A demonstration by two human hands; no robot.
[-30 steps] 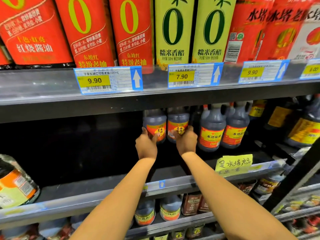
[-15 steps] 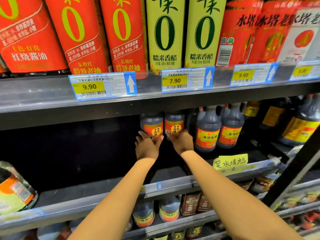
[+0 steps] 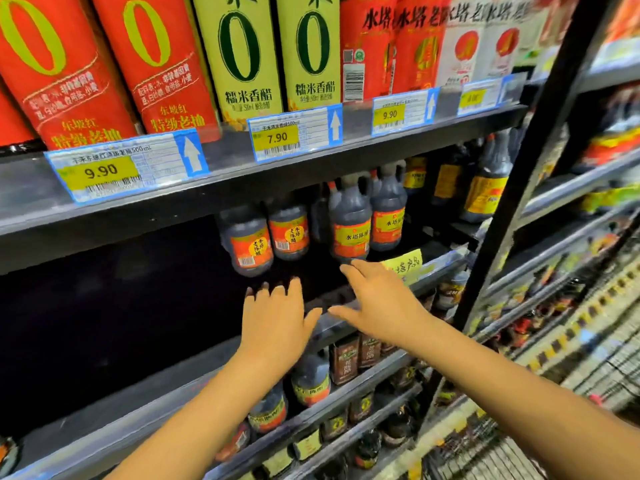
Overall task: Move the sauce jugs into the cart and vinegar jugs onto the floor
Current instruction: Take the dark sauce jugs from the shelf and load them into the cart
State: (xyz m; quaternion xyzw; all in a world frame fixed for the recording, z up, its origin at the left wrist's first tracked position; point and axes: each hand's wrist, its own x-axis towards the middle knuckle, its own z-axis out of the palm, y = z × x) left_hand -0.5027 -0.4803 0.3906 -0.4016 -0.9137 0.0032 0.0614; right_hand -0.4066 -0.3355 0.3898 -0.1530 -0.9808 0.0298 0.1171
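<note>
Two dark vinegar jugs with red-orange labels stand side by side on the middle shelf, the left jug (image 3: 246,245) and the right jug (image 3: 289,232). To their right stand two taller handled dark jugs (image 3: 350,225) with red and yellow labels. My left hand (image 3: 275,320) hovers below and in front of the left jug, fingers spread, holding nothing. My right hand (image 3: 377,299) is just below the taller jugs, fingers apart and empty. Neither hand touches a jug.
Tall red and green-yellow bottles (image 3: 239,53) fill the top shelf above blue price tags (image 3: 294,133). A black upright post (image 3: 519,188) divides the shelving at right. More dark jugs (image 3: 310,381) sit on lower shelves. A wire cart (image 3: 485,452) shows at bottom right.
Both hands have come off the two vinegar jugs and pulled back down toward the shelf edge, fingers now spread. The view has swung to the right and tilted.
</note>
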